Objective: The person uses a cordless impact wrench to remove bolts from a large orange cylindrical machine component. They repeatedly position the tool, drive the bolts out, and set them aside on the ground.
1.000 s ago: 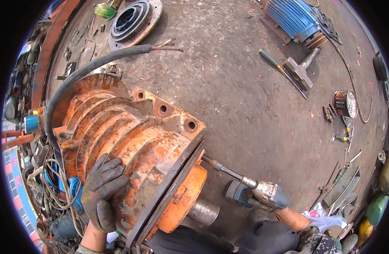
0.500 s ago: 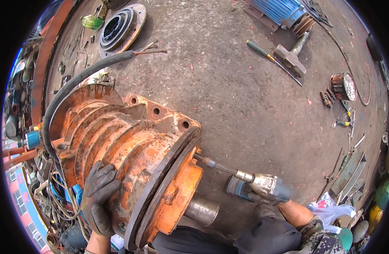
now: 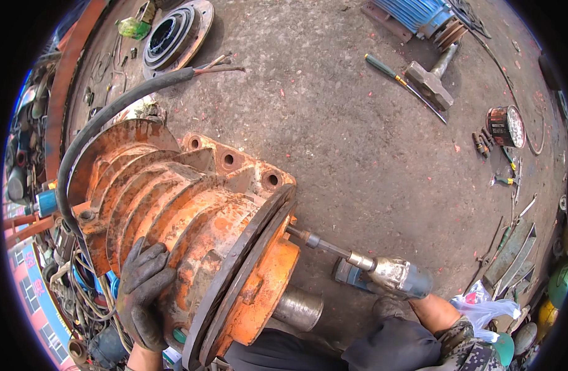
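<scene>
A large rusty orange ribbed motor housing (image 3: 191, 216) lies on the ground in front of me, its steel shaft (image 3: 299, 307) pointing right. My left hand (image 3: 143, 294), in a dark glove, rests on the near side of the housing with its fingers laid along the ribs. On the right, my right hand (image 3: 398, 290) holds a power impact wrench (image 3: 400, 276); the grip hides most of its fingers. A long socket extension (image 3: 327, 247) runs from the wrench to the edge of the orange end cover (image 3: 268, 281), where a bolt seems to sit. A dark flange ring (image 3: 237, 266) lies behind that cover.
A black cable (image 3: 104, 117) with bare ends arches over the housing. Beyond lie a round flanged cover (image 3: 179, 37), a screwdriver (image 3: 389, 74), a sledgehammer (image 3: 431, 83) and a blue motor (image 3: 414, 15). At right are a can (image 3: 505, 127), pliers (image 3: 505, 180) and a plastic bag (image 3: 485, 303).
The view has shifted slightly, so floor items on the right appear a little farther right and lower. Both hands keep their places, and the wrench stays against the end cover.
</scene>
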`<state>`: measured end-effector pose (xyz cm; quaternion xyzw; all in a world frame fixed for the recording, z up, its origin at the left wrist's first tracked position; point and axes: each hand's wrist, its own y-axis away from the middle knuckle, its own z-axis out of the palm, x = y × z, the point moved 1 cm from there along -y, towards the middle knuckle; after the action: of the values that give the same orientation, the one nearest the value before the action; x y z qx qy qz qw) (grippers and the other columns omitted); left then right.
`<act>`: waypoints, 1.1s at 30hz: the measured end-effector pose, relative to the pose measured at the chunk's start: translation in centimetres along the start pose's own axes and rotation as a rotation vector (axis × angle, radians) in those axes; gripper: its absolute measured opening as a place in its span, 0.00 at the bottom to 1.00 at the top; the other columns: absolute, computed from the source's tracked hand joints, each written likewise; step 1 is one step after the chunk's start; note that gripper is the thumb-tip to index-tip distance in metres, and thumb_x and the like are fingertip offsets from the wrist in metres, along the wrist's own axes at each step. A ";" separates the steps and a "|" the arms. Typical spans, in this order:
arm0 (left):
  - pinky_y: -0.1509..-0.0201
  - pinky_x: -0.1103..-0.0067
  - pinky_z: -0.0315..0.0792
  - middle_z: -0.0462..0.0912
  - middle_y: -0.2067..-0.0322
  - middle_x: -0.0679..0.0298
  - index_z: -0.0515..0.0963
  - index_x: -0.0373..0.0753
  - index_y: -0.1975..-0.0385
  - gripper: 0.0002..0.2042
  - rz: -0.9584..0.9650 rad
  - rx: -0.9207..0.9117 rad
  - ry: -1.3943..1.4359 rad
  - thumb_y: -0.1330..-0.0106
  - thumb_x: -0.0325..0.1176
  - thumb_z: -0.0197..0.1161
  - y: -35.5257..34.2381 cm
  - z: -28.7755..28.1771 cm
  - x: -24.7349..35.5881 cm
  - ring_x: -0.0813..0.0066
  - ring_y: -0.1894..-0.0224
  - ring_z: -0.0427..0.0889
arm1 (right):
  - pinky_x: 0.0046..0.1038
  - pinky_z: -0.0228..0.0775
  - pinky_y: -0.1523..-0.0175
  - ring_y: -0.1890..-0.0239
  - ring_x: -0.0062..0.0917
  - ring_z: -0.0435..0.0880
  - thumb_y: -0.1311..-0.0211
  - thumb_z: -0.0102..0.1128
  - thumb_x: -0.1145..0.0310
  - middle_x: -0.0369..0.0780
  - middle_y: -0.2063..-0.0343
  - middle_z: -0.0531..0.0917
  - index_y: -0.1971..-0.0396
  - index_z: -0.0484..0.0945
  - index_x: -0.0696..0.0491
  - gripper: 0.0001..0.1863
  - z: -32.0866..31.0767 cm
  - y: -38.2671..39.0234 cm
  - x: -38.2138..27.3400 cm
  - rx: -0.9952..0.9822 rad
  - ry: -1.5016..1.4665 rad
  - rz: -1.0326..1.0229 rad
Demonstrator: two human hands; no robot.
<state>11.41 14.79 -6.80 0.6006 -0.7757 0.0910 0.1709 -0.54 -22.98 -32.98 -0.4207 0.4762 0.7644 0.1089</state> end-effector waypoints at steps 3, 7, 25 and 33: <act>0.28 0.44 0.65 0.86 0.56 0.51 0.83 0.37 0.60 0.25 0.007 -0.018 -0.017 0.19 0.48 0.40 0.1 -0.1 -0.1 0.45 0.44 0.84 | 0.40 0.80 0.57 0.63 0.39 0.89 0.35 0.66 0.58 0.44 0.68 0.87 0.51 0.84 0.47 0.15 0.3 0.0 1.1 0.074 0.026 -0.300; 0.28 0.47 0.66 0.84 0.46 0.48 0.78 0.37 0.54 0.11 0.072 -0.102 -0.069 0.34 0.29 0.68 0.5 -0.7 -0.5 0.42 0.37 0.79 | 0.34 0.75 0.37 0.41 0.30 0.83 0.29 0.65 0.67 0.43 0.44 0.84 0.40 0.81 0.55 0.19 -0.1 0.2 0.5 -0.049 -0.113 -0.178; 0.29 0.48 0.68 0.84 0.46 0.47 0.77 0.36 0.55 0.11 0.092 -0.094 -0.049 0.31 0.33 0.67 0.2 -0.8 0.0 0.42 0.38 0.80 | 0.33 0.73 0.31 0.35 0.29 0.80 0.26 0.63 0.69 0.44 0.38 0.82 0.37 0.79 0.60 0.21 -0.7 0.4 -2.1 -0.089 -0.093 -0.047; 0.28 0.46 0.65 0.88 0.56 0.49 0.83 0.34 0.66 0.17 0.025 0.019 0.012 0.22 0.39 0.54 -0.2 0.0 0.2 0.47 0.45 0.85 | 0.35 0.80 0.53 0.60 0.32 0.89 0.33 0.66 0.58 0.41 0.64 0.90 0.55 0.86 0.48 0.13 0.2 0.3 0.0 0.066 -0.220 -0.125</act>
<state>11.58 14.58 -6.70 0.5917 -0.7814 0.1041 0.1687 -0.84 -22.94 -32.80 -0.3593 0.4590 0.7817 0.2218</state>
